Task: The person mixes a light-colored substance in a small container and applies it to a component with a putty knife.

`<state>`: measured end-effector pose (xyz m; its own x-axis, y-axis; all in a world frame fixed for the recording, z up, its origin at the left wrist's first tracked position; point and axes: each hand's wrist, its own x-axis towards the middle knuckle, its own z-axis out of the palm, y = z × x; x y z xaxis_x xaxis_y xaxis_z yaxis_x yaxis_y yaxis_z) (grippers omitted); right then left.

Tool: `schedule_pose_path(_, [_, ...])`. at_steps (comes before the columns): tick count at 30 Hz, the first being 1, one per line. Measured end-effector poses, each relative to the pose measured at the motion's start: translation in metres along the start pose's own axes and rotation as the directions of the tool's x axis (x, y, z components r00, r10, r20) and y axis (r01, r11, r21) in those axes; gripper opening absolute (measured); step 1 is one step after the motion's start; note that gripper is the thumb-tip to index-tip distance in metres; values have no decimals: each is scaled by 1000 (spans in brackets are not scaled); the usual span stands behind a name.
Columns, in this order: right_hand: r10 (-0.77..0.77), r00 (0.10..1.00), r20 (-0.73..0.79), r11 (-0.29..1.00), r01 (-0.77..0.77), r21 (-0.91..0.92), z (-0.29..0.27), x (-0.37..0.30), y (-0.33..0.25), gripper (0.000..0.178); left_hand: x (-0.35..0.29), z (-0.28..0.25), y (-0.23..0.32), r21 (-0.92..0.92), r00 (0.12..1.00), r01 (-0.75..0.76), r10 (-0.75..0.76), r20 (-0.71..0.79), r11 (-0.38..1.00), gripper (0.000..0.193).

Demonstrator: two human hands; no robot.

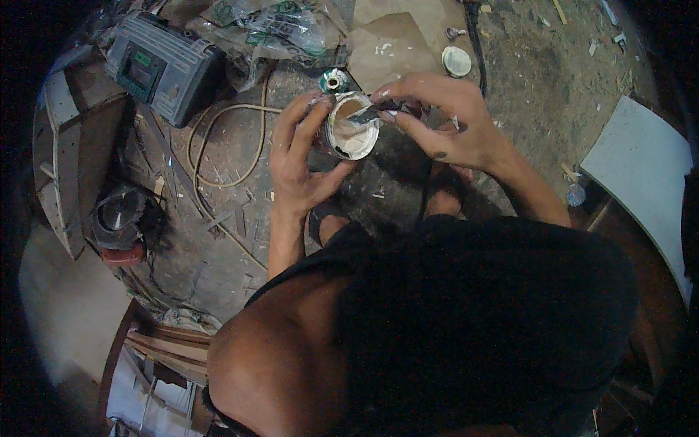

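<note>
Tilted toward me, an open round can (376, 132) holds a pale, creamy paste (355, 138). My left hand (297, 160) is closed around its left side, fingers at the far rim and thumb at the near side. My right hand (462, 120) pinches a small putty knife (360, 113) by its dark handle. The blade reaches into the can's mouth over the paste, and its tip is hard to make out. White smears mark some right fingertips. Just beyond the can stands a small green-and-white container (333, 81) with a round opening.
A round whitish lid (456, 62) lies by brown paper (389, 47). Crumpled clear plastic (280, 33) and a grey toolbox (167, 69) are at the far left. A tan hose (200, 171) loops across the littered floor. A pale curved panel (641, 156) stands at right.
</note>
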<state>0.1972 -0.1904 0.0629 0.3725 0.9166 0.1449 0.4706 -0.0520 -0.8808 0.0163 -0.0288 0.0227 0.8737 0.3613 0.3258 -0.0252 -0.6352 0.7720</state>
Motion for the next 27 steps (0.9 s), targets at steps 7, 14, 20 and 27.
schedule_pose_path(7, [-146, 989, 2, 976, 144, -164, -2, -1, 7, 32, -1, 0, 1, 11, 1000, 19, -19, -2, 1000, 73])
schedule_pose_path(14, [-258, 953, 158, 867, 300, -399, 12, 0, -1, 40, -4, 2, -2, 50, 1000, -30, 30, 6, 998, 72])
schedule_pose_path(20, [-173, 977, 124, 913, 206, -352, 18, -1, -3, 29, -4, 2, -3, 119, 997, -72, 69, 33, 990, 69])
schedule_pose_path(27, [-71, 992, 106, 948, 100, -301, 13, 4, -6, 36, -13, 9, -10, 150, 999, -50, 50, 6, 987, 68])
